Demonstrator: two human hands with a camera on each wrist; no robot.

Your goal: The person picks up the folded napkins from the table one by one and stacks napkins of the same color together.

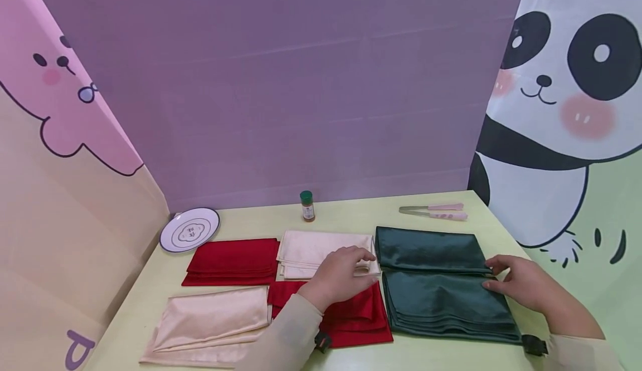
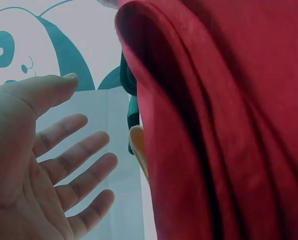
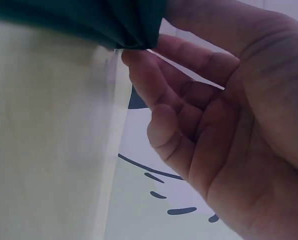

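Note:
My right hand (image 1: 521, 279) is at the right end of the nearer dark green folded cloth (image 1: 446, 304). In the right wrist view, its thumb and fingers pinch a gathered corner of green cloth (image 3: 124, 25). The farther green cloth (image 1: 426, 248) lies against it, right by the index finger. My left hand (image 1: 341, 273) hovers over the front red folded cloth (image 1: 356, 318) and the white folded cloth (image 1: 321, 248). Its fingers are spread and hold nothing, as the left wrist view shows beside the layered red folds (image 2: 213, 125).
At left lie a second red cloth (image 1: 230, 259) and a pale pink cloth (image 1: 215, 315). Along the back are a white plate (image 1: 173, 237) with a dark rim, a small green-capped bottle (image 1: 307, 209) and two pink-handled knives (image 1: 443, 215). Printed curtains (image 1: 321, 81) surround the table.

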